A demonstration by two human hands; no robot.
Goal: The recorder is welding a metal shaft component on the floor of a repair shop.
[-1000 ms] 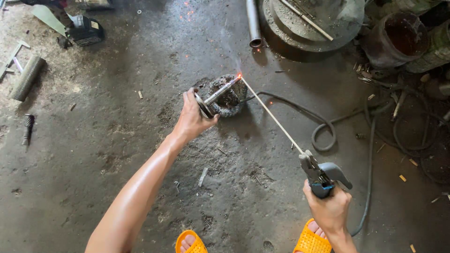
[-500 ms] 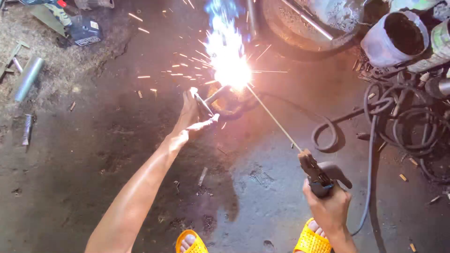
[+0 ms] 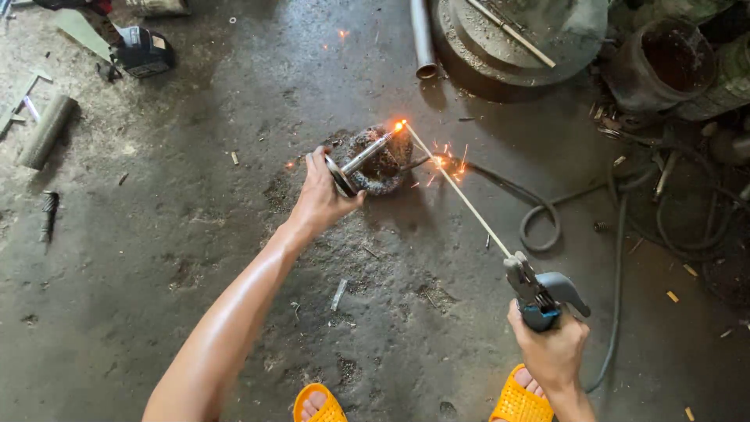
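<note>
Big arc flare's dying to a glowing tip; my left hand [image 3: 322, 195] is still gripping the bolt [image 3: 361, 159], right hand [image 3: 551, 352] clenching the electrode holder [image 3: 539, 291].

Single head view, steeply down, arm's reach above concrete floor [image 3: 195, 258].

One small pale label shows — on the dark boxy tool [image 3: 142, 50] top left.
</note>
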